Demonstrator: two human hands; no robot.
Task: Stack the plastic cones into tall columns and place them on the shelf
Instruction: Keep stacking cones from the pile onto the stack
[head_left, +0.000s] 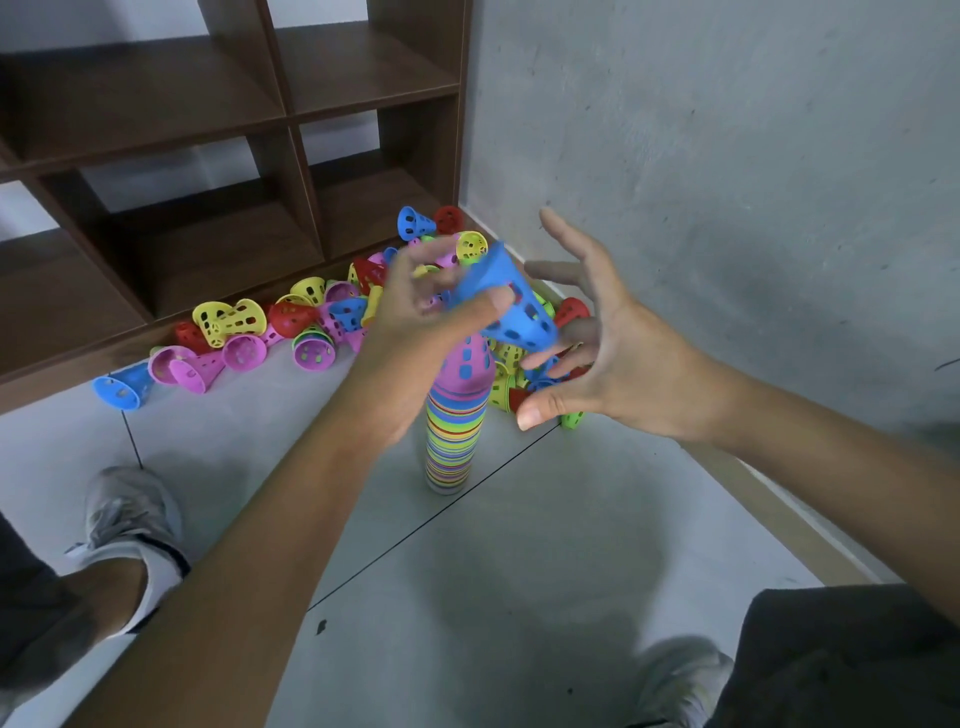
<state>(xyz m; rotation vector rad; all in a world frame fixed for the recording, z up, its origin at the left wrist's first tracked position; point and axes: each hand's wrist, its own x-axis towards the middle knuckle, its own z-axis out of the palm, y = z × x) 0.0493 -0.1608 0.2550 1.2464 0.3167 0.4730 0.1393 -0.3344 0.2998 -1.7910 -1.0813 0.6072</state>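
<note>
Bare forearms, dark shorts (852, 660), grey-white sneakers (130, 514).

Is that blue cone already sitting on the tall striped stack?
Cannot tell. In the head view the blue cone, pinched by the left hand, overlaps the stack's pink top, hiding any gap.

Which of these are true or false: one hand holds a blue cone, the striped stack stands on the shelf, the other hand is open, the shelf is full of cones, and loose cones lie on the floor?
1. The left hand holds a blue cone. True.
2. The striped stack stands on the shelf. False: it stands on the floor.
3. The right hand is open. True.
4. The shelf is full of cones. False: no cones show in it.
5. Loose cones lie on the floor. True.
</note>
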